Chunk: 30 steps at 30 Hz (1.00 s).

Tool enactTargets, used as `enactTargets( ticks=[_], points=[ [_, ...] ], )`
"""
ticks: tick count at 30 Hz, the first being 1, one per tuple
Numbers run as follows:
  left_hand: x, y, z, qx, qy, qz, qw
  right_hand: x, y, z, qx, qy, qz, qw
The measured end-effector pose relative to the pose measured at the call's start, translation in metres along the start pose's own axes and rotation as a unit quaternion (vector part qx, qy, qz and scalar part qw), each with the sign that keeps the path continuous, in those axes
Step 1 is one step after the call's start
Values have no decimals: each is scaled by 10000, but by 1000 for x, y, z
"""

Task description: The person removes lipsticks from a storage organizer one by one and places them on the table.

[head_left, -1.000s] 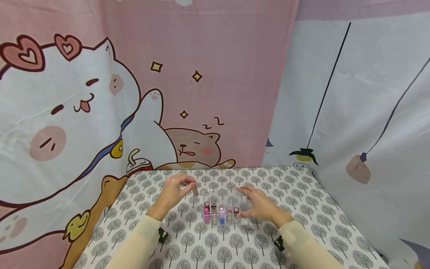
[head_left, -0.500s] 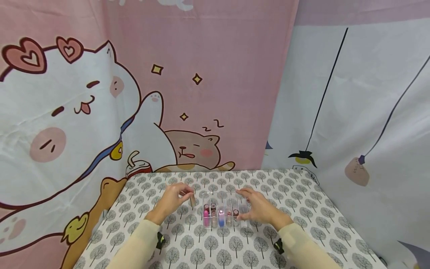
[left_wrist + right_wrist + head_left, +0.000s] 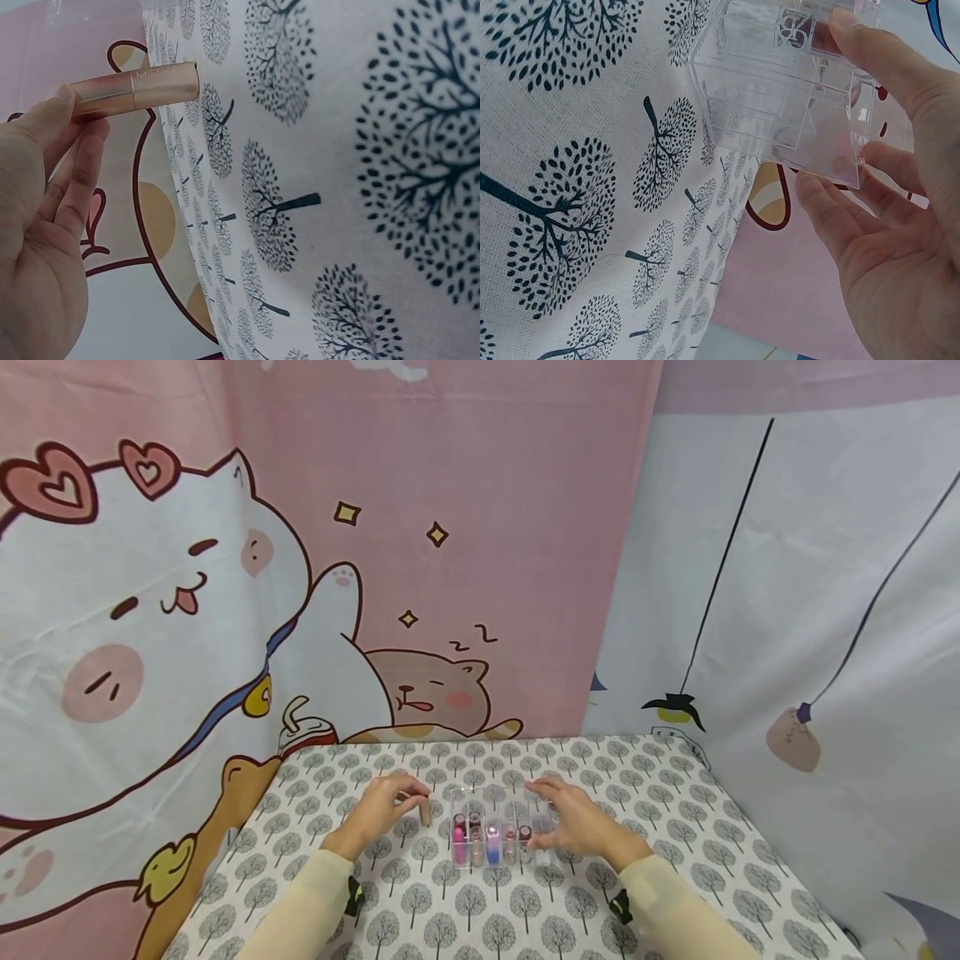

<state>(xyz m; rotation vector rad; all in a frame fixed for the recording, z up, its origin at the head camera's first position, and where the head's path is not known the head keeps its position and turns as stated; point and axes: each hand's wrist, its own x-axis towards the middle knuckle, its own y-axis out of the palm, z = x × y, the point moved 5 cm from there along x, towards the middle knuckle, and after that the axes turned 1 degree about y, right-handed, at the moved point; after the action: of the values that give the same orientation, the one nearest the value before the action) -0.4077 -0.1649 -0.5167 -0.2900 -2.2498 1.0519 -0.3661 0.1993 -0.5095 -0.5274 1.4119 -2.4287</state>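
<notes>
One rose-gold cylindrical tube [image 3: 135, 91], pinched by the fingers of the left hand [image 3: 375, 812], was lower than a second earlier, right hand [image 3: 579, 818] still gripping a clear plastic compartmented box [image 3: 821, 139]

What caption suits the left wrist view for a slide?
Left grip pinches a rose-gold lipstick tube by one end, with tree-print tablecloth in view.

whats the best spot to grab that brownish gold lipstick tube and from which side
Probably its upper end, from above, thumb and fingers on opposite sides, much as the left hand pinches it. The lipstick tube is slim and roughly upright, its lettered end pointing down toward the tablecloth, so a high pinch leaves that end free.
</notes>
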Motion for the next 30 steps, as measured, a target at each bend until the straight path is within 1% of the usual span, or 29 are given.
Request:
enactTargets(
  ticks=[6,13,15,24,30],
  points=[
    [0,1,6,-67,-59,72,9999,1,0,-1,2,16,12,10000],
    [0,4,8,-169,-415,219,9988,2,1,-3,77,13,14,10000],
    [0,5,8,-160,-475,250,9984,2,1,-4,66,14,8,10000],
    [0,6,5,-227,-472,237,9983,2,3,-6,19,-5,-18,10000],
    [-1,6,4,-229,-407,201,9987,2,3,-6,53,47,-9,10000]
  ],
)
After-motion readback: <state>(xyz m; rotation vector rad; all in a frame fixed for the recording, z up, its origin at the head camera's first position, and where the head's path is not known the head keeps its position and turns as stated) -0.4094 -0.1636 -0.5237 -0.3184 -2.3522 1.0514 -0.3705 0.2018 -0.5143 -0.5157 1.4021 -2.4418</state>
